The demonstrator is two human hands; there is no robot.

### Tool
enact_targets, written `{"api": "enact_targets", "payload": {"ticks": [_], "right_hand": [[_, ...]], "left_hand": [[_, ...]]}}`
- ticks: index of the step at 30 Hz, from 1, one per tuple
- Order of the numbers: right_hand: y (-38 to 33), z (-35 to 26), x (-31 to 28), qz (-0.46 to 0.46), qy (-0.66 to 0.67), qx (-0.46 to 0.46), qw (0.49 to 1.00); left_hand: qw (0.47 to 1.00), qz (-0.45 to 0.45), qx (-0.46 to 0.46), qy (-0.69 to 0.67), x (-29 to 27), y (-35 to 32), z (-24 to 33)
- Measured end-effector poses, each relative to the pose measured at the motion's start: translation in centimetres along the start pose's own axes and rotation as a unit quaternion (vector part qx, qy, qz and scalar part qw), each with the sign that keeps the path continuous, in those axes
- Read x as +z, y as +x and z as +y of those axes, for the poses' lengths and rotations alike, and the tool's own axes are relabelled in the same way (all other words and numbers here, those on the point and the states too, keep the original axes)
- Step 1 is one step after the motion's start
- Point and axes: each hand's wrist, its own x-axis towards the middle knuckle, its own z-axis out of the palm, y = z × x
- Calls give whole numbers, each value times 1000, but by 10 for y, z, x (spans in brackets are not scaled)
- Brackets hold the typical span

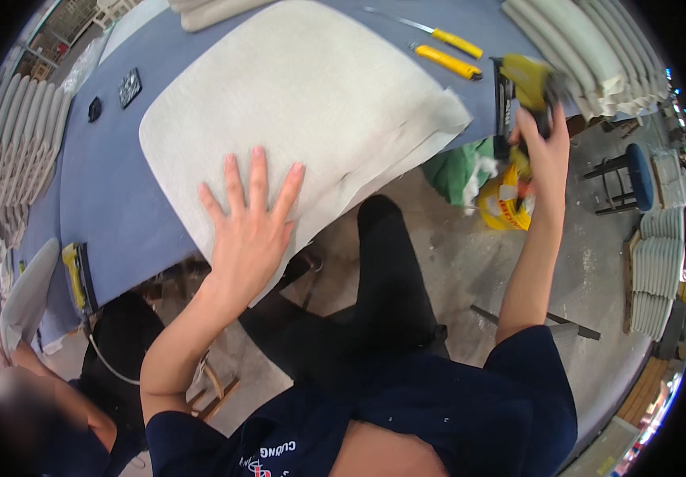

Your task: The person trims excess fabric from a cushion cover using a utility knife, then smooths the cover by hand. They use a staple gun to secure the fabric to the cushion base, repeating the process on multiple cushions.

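The left hand (251, 219) lies flat and open, fingers spread, pressing on the near edge of a large off-white fabric-covered cushion panel (303, 103) with rounded corners. Loose flaps of the same cloth hang off the panel's right corner. The right hand (546, 143) is closed around the grip of a yellow and black staple gun (526, 87), held raised just beside the right edge of the table; the tool is blurred.

The panel rests on a wide work table covered in blue-grey cloth (112, 199), its near part overhanging the table edge. Beyond the panel, near the far side, two yellow-handled utility knives (448, 52) lie close together. On the left part of the table sit a small dark square object (129, 86) and a small black oval one (95, 109). A second yellow tool (75, 274) lies at the near left edge.

Stacks of pale upholstered panels (589, 48) stand at the far right of the table, and more rows of them (9, 135) line the left side. Below the table is a dusty grey concrete floor (470, 262), with green cloth (454, 167) and a yellow bag (506, 207) bundled under the table's edge. A round blue stool with black legs (633, 175) stands to the right, next to further piles of pale cushions (657, 270). Another person (33, 413) sits at lower left.
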Motion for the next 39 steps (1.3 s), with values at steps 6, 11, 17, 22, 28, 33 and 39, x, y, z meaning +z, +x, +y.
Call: {"api": "enact_targets", "payload": {"ticks": [6, 11, 17, 22, 28, 33, 39], "right_hand": [[-226, -16, 110, -216, 94, -98, 967], [-258, -15, 162, -227, 190, 9, 955], [-262, 1, 182, -229, 174, -3, 958], [-256, -7, 182, -222, 184, -3, 957], [-254, -6, 180, -233, 184, -16, 955], [-254, 7, 184, -256, 158, -48, 952], [-235, 25, 144, -227, 80, -83, 967]], "left_hand": [[999, -6, 34, 0, 1, 6, 1], [999, -12, 36, 1, 5, 7, 1], [999, -15, 29, -10, -1, 10, 2], [999, -2, 32, -6, 3, 9, 0], [999, -8, 35, 0, 3, 7, 0], [999, -13, 38, 6, 0, 9, 3], [999, -1, 41, -8, -2, 0, -4]]}}
